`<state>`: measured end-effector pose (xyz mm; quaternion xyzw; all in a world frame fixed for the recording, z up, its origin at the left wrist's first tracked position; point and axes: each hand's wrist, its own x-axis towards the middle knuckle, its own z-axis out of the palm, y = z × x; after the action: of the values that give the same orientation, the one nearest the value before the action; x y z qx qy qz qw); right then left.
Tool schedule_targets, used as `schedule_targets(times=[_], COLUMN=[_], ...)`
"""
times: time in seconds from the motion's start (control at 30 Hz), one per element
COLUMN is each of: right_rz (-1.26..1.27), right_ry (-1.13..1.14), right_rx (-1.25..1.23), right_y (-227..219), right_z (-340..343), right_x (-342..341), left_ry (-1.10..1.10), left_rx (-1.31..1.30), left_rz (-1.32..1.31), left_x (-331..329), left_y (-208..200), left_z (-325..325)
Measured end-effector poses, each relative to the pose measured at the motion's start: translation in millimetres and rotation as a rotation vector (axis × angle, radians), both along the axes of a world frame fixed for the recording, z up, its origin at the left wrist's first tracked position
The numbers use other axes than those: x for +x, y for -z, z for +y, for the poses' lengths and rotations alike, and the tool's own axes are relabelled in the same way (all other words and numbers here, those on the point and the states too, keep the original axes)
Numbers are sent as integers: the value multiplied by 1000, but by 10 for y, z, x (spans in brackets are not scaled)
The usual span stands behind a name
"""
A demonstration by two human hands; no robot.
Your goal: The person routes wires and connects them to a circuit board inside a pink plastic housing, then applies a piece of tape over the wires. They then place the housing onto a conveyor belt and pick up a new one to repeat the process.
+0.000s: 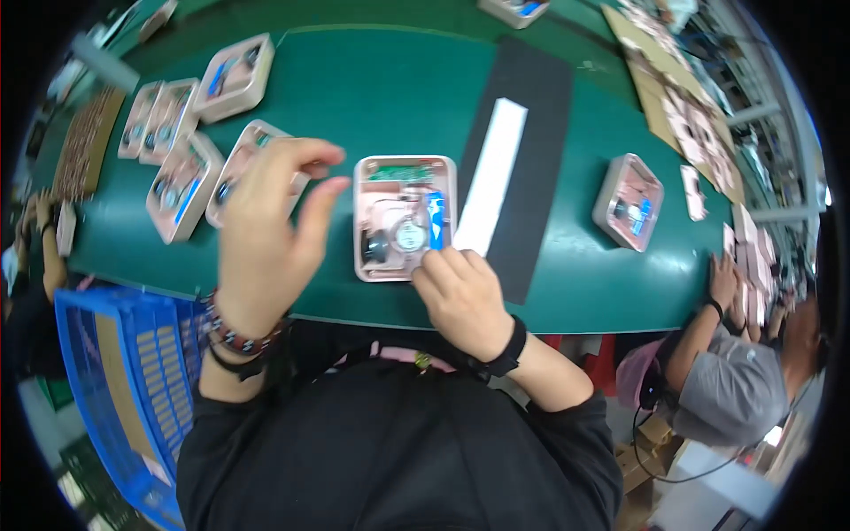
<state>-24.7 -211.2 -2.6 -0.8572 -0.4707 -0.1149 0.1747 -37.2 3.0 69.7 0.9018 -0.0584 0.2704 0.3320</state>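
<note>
A pale pink plastic casing (360, 221), open side up, lies on the green table in front of me. Inside it are a green circuit board (398, 173), a round silver speaker-like part (410, 235), a blue battery (435, 219) and a dark round part. My right hand (465, 296) has its fingers curled over the casing's lower right corner, by the battery's near end; its fingertips are partly hidden. To the left of the casing, my left hand (274, 212) is raised with thumb and fingers apart, holding nothing. It partly covers another pink casing (252, 133).
Several similar casings (235, 80) stand at the left. Right of the work lies a white strip (491, 177) on a black mat (538, 168). One casing (629, 202) sits farther right. A blue crate (133, 354) stands lower left; a co-worker (735, 380) sits at the right.
</note>
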Motion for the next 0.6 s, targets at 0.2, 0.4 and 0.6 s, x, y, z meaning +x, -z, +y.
schedule_targets(times=[0.2, 0.4, 0.6], right_rz=[-86, -157, -209], right_ry=[181, 558, 801], right_rx=[176, 198, 21], right_y=[-156, 167, 311], right_z=[-591, -1470, -1950], right_x=[415, 934, 1010], left_ry=[86, 35, 11], left_rx=[246, 747, 929], left_rz=[-193, 11, -53], left_x=[857, 3183, 4514], left_y=[-478, 104, 934], left_z=[-191, -793, -1168])
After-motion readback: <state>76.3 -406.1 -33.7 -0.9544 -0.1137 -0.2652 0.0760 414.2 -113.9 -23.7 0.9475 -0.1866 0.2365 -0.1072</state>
